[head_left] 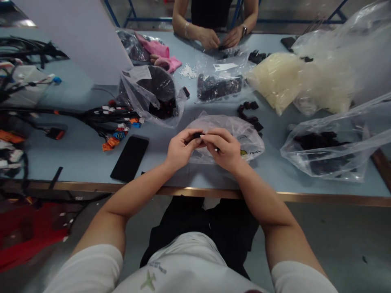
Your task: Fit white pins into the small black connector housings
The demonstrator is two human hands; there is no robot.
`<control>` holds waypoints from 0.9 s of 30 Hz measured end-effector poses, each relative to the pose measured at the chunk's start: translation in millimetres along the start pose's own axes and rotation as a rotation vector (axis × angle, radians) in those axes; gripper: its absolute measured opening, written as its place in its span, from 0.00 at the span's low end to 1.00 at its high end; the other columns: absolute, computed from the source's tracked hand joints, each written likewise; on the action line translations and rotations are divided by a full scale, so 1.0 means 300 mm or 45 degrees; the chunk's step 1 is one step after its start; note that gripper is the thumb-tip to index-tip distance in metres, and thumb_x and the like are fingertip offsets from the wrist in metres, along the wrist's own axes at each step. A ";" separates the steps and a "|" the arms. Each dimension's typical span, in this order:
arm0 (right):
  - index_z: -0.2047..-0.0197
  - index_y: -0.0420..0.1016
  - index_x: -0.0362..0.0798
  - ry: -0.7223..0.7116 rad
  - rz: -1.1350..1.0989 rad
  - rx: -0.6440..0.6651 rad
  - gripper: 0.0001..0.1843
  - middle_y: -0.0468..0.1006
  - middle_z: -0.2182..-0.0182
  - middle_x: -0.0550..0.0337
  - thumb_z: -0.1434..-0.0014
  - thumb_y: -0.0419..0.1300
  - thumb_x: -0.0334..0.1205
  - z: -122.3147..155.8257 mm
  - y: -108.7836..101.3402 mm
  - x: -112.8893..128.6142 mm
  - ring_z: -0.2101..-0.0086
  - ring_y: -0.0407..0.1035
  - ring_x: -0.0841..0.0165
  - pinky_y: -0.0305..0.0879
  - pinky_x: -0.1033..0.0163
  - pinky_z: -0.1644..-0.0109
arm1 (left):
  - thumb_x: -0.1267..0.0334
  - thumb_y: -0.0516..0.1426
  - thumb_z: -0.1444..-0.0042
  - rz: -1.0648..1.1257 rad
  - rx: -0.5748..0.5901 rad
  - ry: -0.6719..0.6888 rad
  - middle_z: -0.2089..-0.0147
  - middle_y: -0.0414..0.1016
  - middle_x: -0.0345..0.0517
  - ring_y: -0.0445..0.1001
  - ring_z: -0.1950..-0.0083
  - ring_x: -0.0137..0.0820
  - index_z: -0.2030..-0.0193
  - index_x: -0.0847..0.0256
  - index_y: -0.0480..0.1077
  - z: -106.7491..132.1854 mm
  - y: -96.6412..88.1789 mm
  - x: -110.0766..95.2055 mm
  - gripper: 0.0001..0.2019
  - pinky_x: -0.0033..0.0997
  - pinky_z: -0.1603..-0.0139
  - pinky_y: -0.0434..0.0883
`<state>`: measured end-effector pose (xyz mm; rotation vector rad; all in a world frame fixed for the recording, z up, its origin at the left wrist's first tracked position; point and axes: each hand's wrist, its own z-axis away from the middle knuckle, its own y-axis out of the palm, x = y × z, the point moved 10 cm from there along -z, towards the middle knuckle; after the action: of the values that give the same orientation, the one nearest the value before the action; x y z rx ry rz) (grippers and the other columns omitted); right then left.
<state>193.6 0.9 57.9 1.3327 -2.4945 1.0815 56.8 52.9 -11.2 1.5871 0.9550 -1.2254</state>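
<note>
Centrally, both hands meet over the front of the counter [159, 152]. Left hand [181, 149] pinches a small black part [198, 136] between thumb and fingers; part sits raised, largely covered by fingertips. Right hand [225, 149] bent inward, fingertips at the part's other end; cannot tell whether they grip it. Small white tip [216, 149] shows among the right hand's curled fingers.

Below and behind the hands: a clear plastic bag [249, 138], crumpled flat. Black connectors [251, 119] lie loose just beyond it. To the right, an open clear bag [336, 165] with dark pieces inside. To the left, a black phone [130, 158], lying flat; near it, a wiring harness [88, 118] with orange, blue and white plugs.

Opposite side: a co-worker's hands [220, 40], close together at something small and dark.
</note>
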 end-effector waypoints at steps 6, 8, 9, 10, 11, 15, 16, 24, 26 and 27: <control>0.46 0.83 0.58 -0.101 -0.035 -0.073 0.15 0.87 0.52 0.56 0.27 0.59 0.32 0.005 -0.018 0.019 0.52 0.83 0.65 0.83 0.58 0.48 | 0.49 0.70 0.38 -0.035 -0.019 0.064 0.51 0.88 0.48 0.88 0.51 0.39 0.46 0.59 0.81 0.002 0.003 -0.012 0.20 0.43 0.47 0.88; 0.45 0.83 0.58 -0.117 -0.063 -0.106 0.16 0.87 0.51 0.55 0.27 0.60 0.32 0.005 -0.031 0.023 0.53 0.83 0.66 0.83 0.59 0.48 | 0.48 0.70 0.38 -0.055 -0.024 0.082 0.50 0.88 0.48 0.88 0.50 0.40 0.46 0.59 0.81 0.005 0.004 -0.021 0.20 0.42 0.47 0.88; 0.45 0.84 0.57 -0.125 -0.073 -0.120 0.16 0.87 0.51 0.55 0.27 0.60 0.31 0.005 -0.038 0.025 0.53 0.83 0.66 0.83 0.59 0.48 | 0.48 0.70 0.38 -0.066 -0.028 0.093 0.50 0.88 0.48 0.88 0.49 0.39 0.46 0.58 0.81 0.007 0.003 -0.026 0.20 0.41 0.47 0.88; 0.45 0.84 0.57 -0.129 -0.073 -0.125 0.15 0.87 0.52 0.55 0.28 0.60 0.31 0.005 -0.041 0.027 0.54 0.83 0.66 0.83 0.60 0.49 | 0.48 0.70 0.38 -0.079 -0.034 0.105 0.50 0.88 0.48 0.88 0.49 0.39 0.46 0.58 0.81 0.010 0.002 -0.031 0.20 0.40 0.46 0.88; 0.46 0.84 0.57 -0.122 -0.061 -0.118 0.14 0.88 0.52 0.56 0.27 0.60 0.32 0.005 -0.041 0.026 0.54 0.83 0.66 0.83 0.60 0.49 | 0.48 0.70 0.37 -0.096 -0.039 0.116 0.49 0.88 0.49 0.88 0.49 0.39 0.46 0.58 0.81 0.013 0.001 -0.035 0.20 0.40 0.46 0.88; 0.52 0.85 0.57 -0.051 -0.002 -0.032 0.13 0.88 0.55 0.56 0.26 0.58 0.36 0.004 -0.019 0.010 0.56 0.84 0.66 0.84 0.58 0.50 | 0.47 0.69 0.36 -0.160 -0.045 0.165 0.48 0.88 0.50 0.88 0.49 0.39 0.45 0.59 0.81 0.022 0.000 -0.047 0.20 0.38 0.48 0.88; 0.52 0.85 0.56 -0.056 -0.006 -0.031 0.13 0.88 0.55 0.56 0.26 0.58 0.35 0.004 -0.017 0.012 0.56 0.84 0.66 0.84 0.58 0.51 | 0.47 0.68 0.35 -0.178 -0.044 0.177 0.48 0.88 0.50 0.88 0.48 0.39 0.45 0.59 0.81 0.024 0.001 -0.049 0.20 0.37 0.48 0.88; 0.52 0.84 0.56 -0.030 -0.011 -0.020 0.13 0.88 0.56 0.55 0.26 0.57 0.34 0.008 -0.005 0.013 0.56 0.83 0.66 0.83 0.59 0.51 | 0.55 0.64 0.29 -0.620 -0.063 0.462 0.46 0.88 0.45 0.89 0.49 0.34 0.42 0.55 0.81 0.056 0.005 -0.129 0.13 0.31 0.45 0.85; 0.53 0.84 0.57 0.000 0.023 0.020 0.14 0.87 0.56 0.56 0.26 0.56 0.35 0.011 0.006 0.003 0.56 0.83 0.66 0.83 0.59 0.51 | 0.59 0.63 0.28 -0.740 -0.065 0.549 0.46 0.88 0.43 0.89 0.50 0.32 0.42 0.54 0.81 0.067 0.012 -0.153 0.11 0.29 0.45 0.84; 0.53 0.84 0.57 -0.003 0.033 0.022 0.14 0.88 0.56 0.56 0.26 0.56 0.36 0.013 0.006 0.002 0.56 0.83 0.66 0.83 0.59 0.51 | 0.61 0.62 0.28 -0.775 -0.071 0.576 0.46 0.88 0.43 0.89 0.51 0.31 0.42 0.54 0.81 0.070 0.014 -0.161 0.11 0.28 0.46 0.84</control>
<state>192.7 -1.4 54.4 1.3099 -2.5168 1.1096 44.2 29.1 34.1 1.6150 1.8453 -1.2288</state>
